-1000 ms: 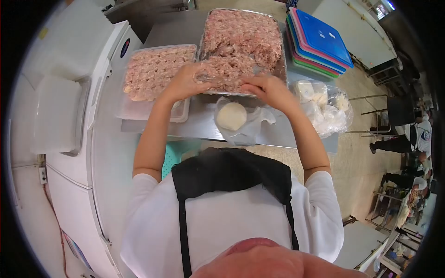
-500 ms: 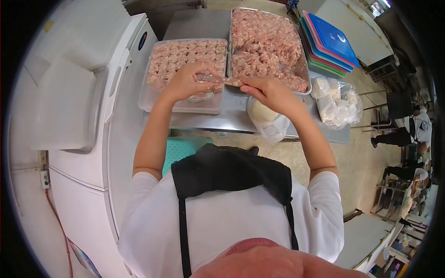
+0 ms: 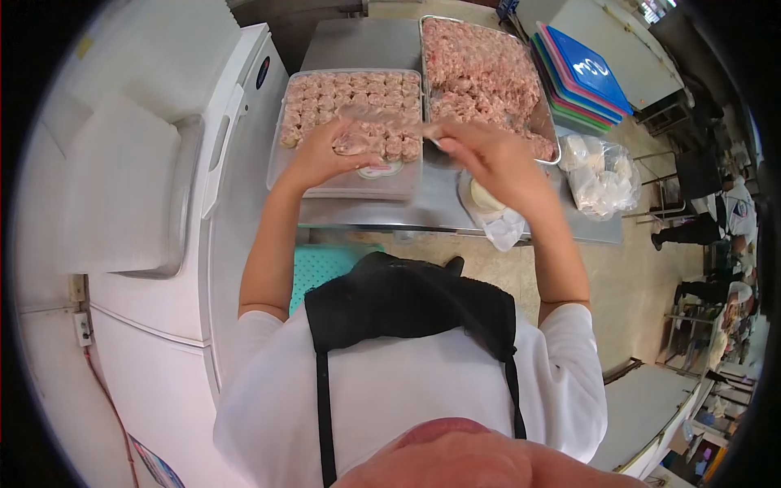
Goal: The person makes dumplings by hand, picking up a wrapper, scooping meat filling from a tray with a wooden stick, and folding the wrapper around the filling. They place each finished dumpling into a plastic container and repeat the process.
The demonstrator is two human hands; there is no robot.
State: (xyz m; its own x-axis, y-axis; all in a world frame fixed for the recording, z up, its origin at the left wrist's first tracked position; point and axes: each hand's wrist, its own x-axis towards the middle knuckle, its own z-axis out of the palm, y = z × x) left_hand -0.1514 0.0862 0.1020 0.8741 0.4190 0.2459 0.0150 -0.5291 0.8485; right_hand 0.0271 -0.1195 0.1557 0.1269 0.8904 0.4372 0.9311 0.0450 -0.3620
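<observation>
The left hand (image 3: 321,154) is cupping a pale, thin, see-through wrapper (image 3: 359,138); the right hand (image 3: 484,154) is blurring, its grip impossible to tell.

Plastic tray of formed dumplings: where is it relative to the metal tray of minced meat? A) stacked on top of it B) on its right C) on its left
C: the plastic tray lies left of the metal tray, side by side on the steel table.

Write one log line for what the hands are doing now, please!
left hand: holds dumpling | right hand: close by, grip blurred | under: dumpling tray | beside: mince tray
</observation>
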